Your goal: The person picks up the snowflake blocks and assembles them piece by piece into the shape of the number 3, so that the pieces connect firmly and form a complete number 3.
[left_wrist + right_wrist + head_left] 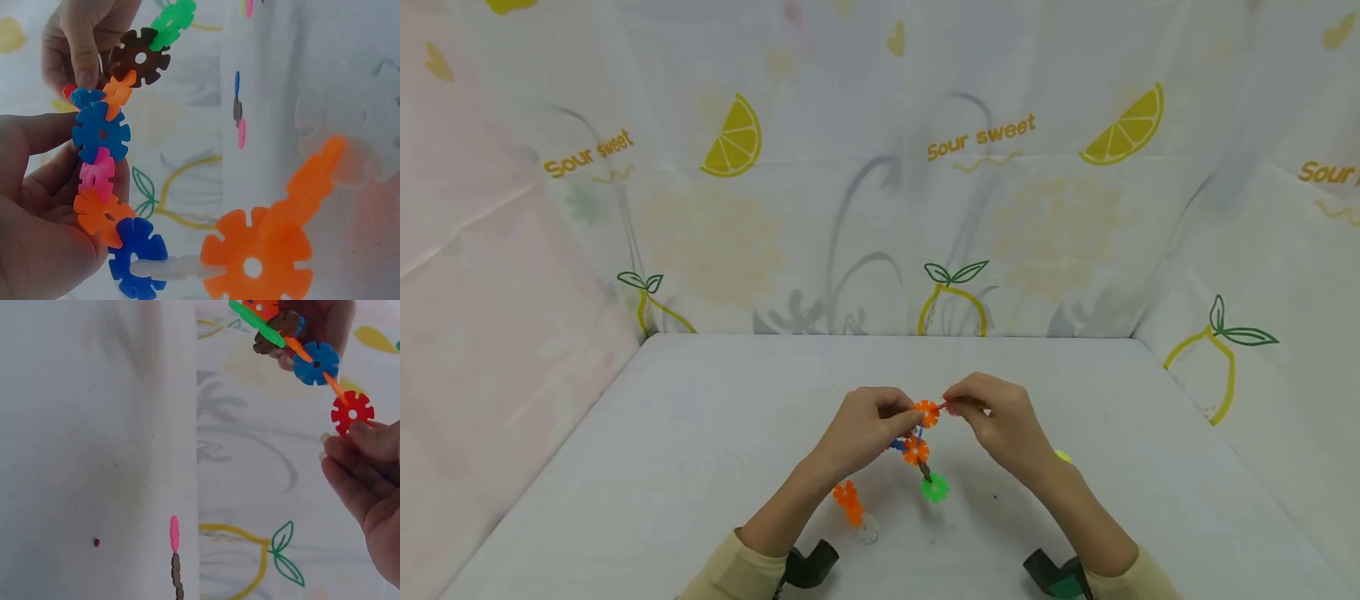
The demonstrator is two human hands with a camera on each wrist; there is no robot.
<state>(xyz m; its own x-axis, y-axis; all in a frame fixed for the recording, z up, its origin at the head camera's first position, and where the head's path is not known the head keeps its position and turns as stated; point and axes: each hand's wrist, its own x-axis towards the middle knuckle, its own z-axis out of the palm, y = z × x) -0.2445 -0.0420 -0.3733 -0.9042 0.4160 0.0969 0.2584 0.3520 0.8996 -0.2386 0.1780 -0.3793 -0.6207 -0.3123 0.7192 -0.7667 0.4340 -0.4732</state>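
Lemon-printed cloth (820, 208) is hanging behind a white tabletop (737, 400). Over the tabletop, a chain of notched plastic discs (919, 457) is hanging; the left hand (863, 427) is pinching it between thumb and fingers, the right hand (1000, 417) is pinching its red disc (343, 411) by the edge.

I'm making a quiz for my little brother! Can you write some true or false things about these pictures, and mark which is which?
1. The right hand pinches a red snowflake disc. True.
2. The left hand holds nothing. False: it holds part of a chain of snowflake discs.
3. The green snowflake disc is slotted into a brown snowflake disc. True.
4. The cloth backdrop is printed with strawberries. False: it shows lemons.
5. The person's sleeves are black. False: they are pale beige.
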